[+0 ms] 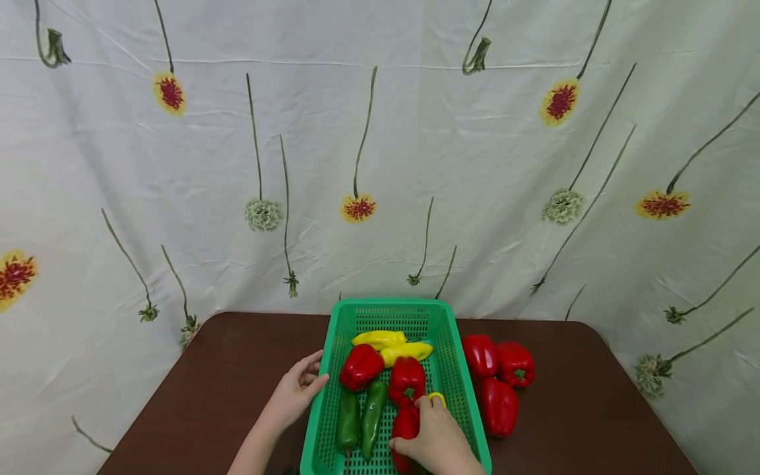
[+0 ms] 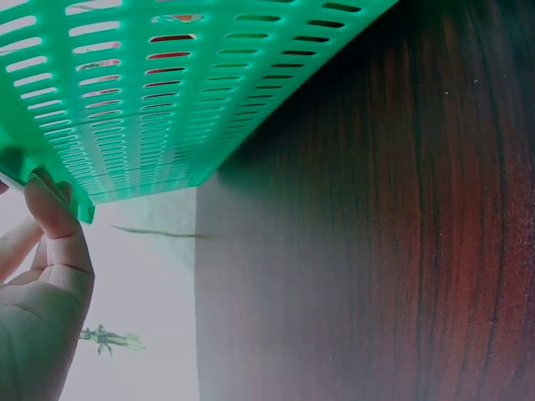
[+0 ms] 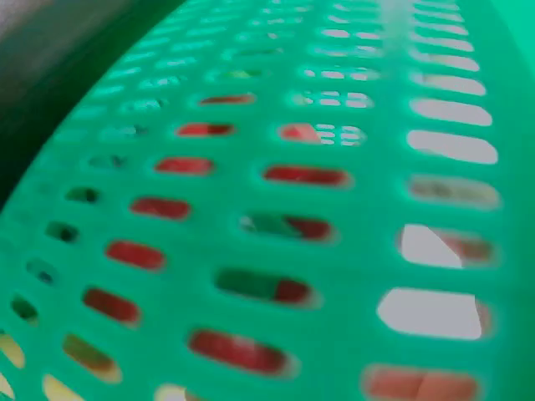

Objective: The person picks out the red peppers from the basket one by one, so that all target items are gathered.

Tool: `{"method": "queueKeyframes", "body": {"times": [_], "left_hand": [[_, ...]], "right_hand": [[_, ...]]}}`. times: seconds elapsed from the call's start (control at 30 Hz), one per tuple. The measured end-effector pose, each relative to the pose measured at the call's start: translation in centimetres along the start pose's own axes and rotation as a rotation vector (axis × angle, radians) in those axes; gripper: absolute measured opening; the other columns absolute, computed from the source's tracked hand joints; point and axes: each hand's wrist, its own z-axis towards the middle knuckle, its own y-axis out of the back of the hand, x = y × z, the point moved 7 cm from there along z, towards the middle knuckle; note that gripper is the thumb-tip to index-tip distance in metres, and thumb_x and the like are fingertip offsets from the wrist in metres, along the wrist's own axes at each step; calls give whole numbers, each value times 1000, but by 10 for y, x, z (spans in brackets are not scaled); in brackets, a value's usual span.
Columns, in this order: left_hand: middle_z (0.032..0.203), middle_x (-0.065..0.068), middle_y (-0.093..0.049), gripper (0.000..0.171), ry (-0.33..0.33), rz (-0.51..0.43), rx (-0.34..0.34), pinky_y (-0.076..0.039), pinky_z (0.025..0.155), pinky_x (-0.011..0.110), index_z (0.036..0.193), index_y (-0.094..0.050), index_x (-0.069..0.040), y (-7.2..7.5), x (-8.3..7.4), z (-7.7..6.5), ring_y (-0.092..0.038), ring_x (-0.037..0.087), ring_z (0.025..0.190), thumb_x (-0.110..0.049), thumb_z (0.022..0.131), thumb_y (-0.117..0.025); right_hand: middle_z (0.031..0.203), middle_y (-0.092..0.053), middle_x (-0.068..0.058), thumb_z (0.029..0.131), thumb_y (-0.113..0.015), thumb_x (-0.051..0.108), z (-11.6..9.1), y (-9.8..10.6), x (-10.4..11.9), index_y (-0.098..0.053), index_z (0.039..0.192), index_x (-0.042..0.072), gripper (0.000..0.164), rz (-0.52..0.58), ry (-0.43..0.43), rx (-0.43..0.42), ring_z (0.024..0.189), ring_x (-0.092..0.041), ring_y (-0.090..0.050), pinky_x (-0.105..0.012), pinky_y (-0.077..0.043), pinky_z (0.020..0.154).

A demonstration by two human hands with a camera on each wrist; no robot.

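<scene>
A green plastic basket [image 1: 472, 396] with slotted walls stands on the dark table. At its left rim is my left hand [image 1: 295, 389], thumb and fingers bent around the edge; the left wrist view shows the thumb tip against that rim [image 2: 82, 200]. Inside the basket, my right hand [image 1: 442, 439] grips a red bell pepper [image 1: 406, 422] near the front, partly covering it. Just behind lies another red bell pepper [image 1: 407, 376], with a third [image 1: 361, 367] to the left. Through the blurred basket wall [image 3: 351, 259] in the right wrist view, red patches show.
Two long green peppers [image 1: 373, 417] lie front left in the basket, two yellow peppers [image 1: 379, 339] at the back. A yellow piece [image 1: 438, 397] peeks out by my right hand. Outside, three red bell peppers [image 1: 497, 407] sit against the right side. A flowered cloth [image 1: 505, 165] hangs behind the table [image 1: 255, 349].
</scene>
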Motion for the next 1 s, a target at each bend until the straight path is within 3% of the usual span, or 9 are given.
{"method": "queueKeyframes", "body": {"times": [0.33,0.5,0.7,1.0], "left_hand": [[124,21,-55,54,-21,21,12,-51,74,24,145,-44,3,0,-2,-1,-60,13,92,-11,97,-63],[125,21,-56,53,-22,32,16,-51,75,25,144,-45,3,0,-3,-1,-61,16,95,-12,97,-63],[125,21,-56,54,-30,30,15,-51,74,25,144,-44,4,0,-3,-2,-61,18,96,-12,97,-63],[124,20,-56,54,-31,23,16,-50,73,25,144,-45,3,0,-2,0,-60,16,94,-11,96,-63]], "right_hand": [[110,-58,-10,75,-81,42,-10,36,8,-59,124,-1,69,128,55,-84,93,-23,-54,-41,-55,68],[122,-59,-10,74,-83,44,-16,61,3,-59,129,7,70,217,15,-147,101,-25,-54,-39,-56,67],[130,-58,-11,75,-83,44,-18,93,-22,-58,134,14,71,325,-55,-260,108,-27,-56,-38,-58,69],[140,-51,-18,89,-71,43,-26,136,-81,-43,147,15,70,499,-155,-292,120,-31,-53,-42,-55,87]]}}
